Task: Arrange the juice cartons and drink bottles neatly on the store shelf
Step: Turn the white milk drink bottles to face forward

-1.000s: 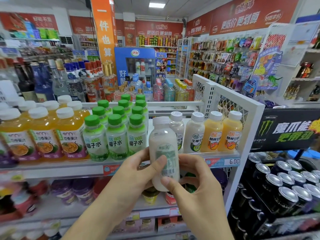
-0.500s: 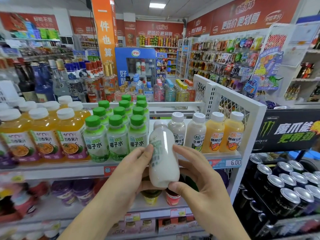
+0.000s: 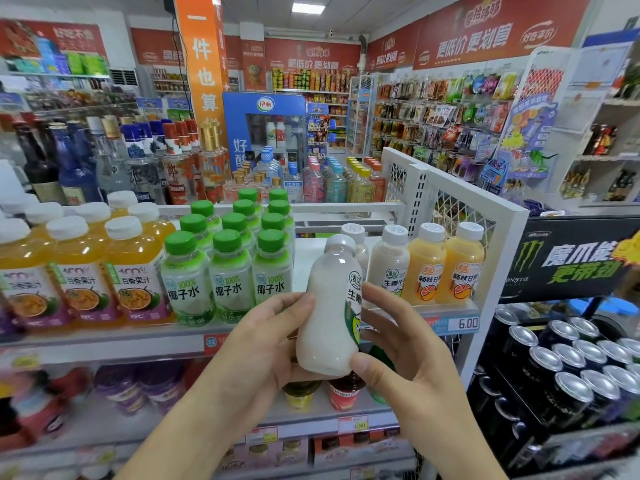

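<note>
2 hands [image 3: 263,344] [image 3: 405,355], white bottle [image 3: 329,313] now label-right, more upright.

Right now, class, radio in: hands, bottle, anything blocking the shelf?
Left hand and right hand both grip the white bottle. Bottle off the shelf, tilted. Gap beside the green-capped bottles unobstructed.

Black cans [image 3: 568,372], hanging snack packets [image 3: 440,112]

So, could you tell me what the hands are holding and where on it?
A milky white bottle, held by both hands: left hand on its lower left side, right hand on its labelled right side and base.
</note>
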`<state>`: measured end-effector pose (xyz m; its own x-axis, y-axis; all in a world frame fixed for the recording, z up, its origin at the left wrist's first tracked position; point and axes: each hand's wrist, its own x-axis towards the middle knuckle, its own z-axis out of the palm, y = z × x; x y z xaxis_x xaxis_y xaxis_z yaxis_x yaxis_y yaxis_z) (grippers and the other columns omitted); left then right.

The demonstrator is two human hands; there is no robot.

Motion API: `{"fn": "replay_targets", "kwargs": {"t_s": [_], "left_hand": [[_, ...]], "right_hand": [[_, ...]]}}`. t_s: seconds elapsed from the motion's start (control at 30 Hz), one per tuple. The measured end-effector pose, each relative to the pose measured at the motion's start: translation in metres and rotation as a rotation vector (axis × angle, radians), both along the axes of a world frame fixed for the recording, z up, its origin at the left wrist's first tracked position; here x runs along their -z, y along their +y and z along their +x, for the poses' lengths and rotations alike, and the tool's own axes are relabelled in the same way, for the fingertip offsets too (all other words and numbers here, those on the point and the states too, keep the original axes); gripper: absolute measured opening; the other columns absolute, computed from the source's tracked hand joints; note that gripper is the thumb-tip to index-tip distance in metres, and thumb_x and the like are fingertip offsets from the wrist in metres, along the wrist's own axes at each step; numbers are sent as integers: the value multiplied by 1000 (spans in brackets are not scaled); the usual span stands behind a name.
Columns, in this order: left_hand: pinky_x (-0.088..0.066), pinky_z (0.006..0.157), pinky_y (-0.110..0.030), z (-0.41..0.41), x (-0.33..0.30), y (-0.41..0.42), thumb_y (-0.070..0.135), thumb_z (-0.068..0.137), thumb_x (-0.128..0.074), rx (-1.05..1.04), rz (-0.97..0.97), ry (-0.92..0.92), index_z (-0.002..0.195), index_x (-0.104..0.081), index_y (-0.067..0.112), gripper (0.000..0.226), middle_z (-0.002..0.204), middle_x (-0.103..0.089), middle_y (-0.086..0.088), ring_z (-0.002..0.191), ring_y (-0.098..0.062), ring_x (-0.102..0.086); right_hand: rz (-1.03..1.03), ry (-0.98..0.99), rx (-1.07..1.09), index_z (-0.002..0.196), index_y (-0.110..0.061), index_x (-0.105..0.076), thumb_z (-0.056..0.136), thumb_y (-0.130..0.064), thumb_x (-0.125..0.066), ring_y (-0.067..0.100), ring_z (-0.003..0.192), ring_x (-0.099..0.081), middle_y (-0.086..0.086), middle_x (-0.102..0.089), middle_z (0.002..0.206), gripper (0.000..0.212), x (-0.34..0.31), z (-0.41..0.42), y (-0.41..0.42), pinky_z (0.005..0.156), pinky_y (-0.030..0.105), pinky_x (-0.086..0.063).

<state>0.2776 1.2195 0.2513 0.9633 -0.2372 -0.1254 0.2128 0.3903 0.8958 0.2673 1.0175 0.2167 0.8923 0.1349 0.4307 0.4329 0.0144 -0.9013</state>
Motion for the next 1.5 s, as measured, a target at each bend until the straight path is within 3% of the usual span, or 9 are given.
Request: {"fn": "replay_targets", "kwargs": {"t_s": [0.2, 0.33, 0.5, 0.6, 0.87, 0.97, 1.17, 1.3, 1.5], "left_hand": [[-61, 94, -52, 0, -4, -1, 35, 101, -59, 63, 103, -26, 129, -67, 6, 41, 124, -74, -20, 106, -34, -74], [-63, 86, -46, -1, -2, -1, 38, 94, -68, 85, 178, -43, 123, -73, 5, 45, 120, -76, -22, 109, -39, -74], [-61, 65, -36, -3, -8, -2, 46, 100, -58, 79, 199, -19, 122, -74, 5, 49, 111, -77, -24, 90, -37, -77], [-61, 66, -34, -1, -11, -3, 54, 98, -58, 52, 289, -1, 117, -79, 11, 52, 105, -80, -19, 89, -35, -79], [-60, 57, -32, 4, -11, -2, 63, 96, -56, 48, 295, 137, 106, -82, 6, 64, 96, -78, -26, 75, -34, -75], [-59, 57, -32, 5, -9, -1, 63, 97, -56, 65, 286, 156, 108, -82, 7, 63, 96, -78, -26, 74, -32, -75], [-62, 64, -36, 7, 0, 5, 53, 95, -63, 103, 302, 78, 113, -80, 5, 54, 104, -78, -26, 83, -37, -76], [-64, 84, -49, 8, 3, 7, 26, 89, -78, 39, 391, -53, 136, -62, 18, 50, 111, -80, -13, 100, -34, -79], [-59, 98, -45, 16, 2, 5, 5, 83, -87, -84, 631, -344, 130, -59, 49, 69, 110, -81, 7, 103, -13, -77]], "right_hand": [[-125, -112, 131, 142, -41, -63, 78, -20, -85, 17, 138, -57, -14, -53, 151, 70, 0, 2, 4, 109, 39, -53], [-220, -167, 166, 145, -41, -60, 87, -25, -79, 16, 146, -50, -18, -52, 153, 63, -2, 1, 7, 115, 44, -46], [-223, -64, -91, 155, -30, -51, 94, -20, -72, 13, 153, -40, -12, -47, 163, 66, -6, 1, -3, 118, 45, -43], [-282, -43, -133, 155, -33, -52, 90, -22, -77, 8, 156, -34, -16, -42, 165, 70, -8, 2, -7, 119, 44, -41], [-203, 119, -12, 141, -44, -63, 83, -73, -71, 21, 111, -73, -4, -65, 143, 66, -1, 7, 2, 91, 32, -54], [-200, 144, -10, 141, -43, -64, 80, -78, -72, 23, 114, -74, -5, -66, 144, 72, 1, 8, 3, 95, 39, -56], [-155, 102, -124, 143, -30, -64, 85, -39, -75, 17, 142, -56, -10, -57, 155, 60, -5, 7, -5, 114, 51, -46], [-155, 38, -83, 137, -20, -66, 93, -35, -70, 21, 141, -56, -4, -60, 151, 46, -15, 13, -7, 113, 54, -45], [-417, -187, 79, 153, -36, -49, 97, -26, -75, 11, 135, -58, -20, -62, 142, 62, -50, 41, -2, 104, 35, -52]]}}
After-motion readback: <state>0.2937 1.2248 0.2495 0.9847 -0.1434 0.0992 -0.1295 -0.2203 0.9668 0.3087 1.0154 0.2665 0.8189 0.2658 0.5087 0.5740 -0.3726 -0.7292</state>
